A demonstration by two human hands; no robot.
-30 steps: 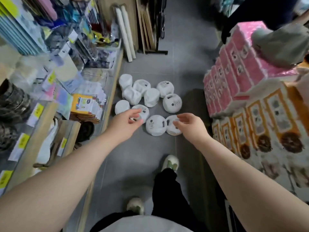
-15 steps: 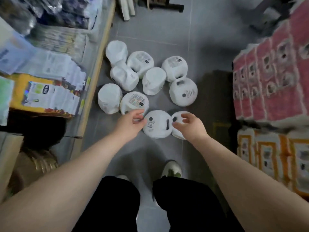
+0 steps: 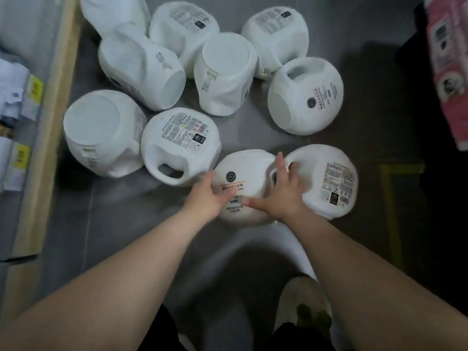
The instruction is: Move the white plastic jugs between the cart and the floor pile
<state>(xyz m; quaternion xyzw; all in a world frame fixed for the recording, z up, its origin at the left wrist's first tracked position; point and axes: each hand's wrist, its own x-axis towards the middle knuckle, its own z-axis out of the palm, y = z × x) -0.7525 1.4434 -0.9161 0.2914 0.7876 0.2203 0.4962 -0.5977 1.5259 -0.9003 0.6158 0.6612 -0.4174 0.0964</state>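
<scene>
White plastic jugs lie in a cluster on the grey floor (image 3: 106, 224), most of them on their sides. Both hands are on the nearest jug (image 3: 247, 173), the one with a round dark seal and printed lines on its face. The left hand (image 3: 211, 198) rests against the jug's left side with its fingers spread and nearly straight across the label, so its grip is apart. The right hand (image 3: 283, 196) lies on the right side of the same jug, thumb stretched left over the lower label, fingers reaching up beside the handle loop; they look fairly straight, not clamped, though blur makes the fingertips hard to read. Just to the right, touching it, lies a labelled jug (image 3: 331, 181). To the left sits a handled jug (image 3: 179, 145) with a dense label, close beside the left hand. A wooden shelf edge (image 3: 44, 138) runs along the left, and pink packages (image 3: 448, 67) stand at the right. A pale shoe (image 3: 304, 302) shows below the right forearm
</scene>
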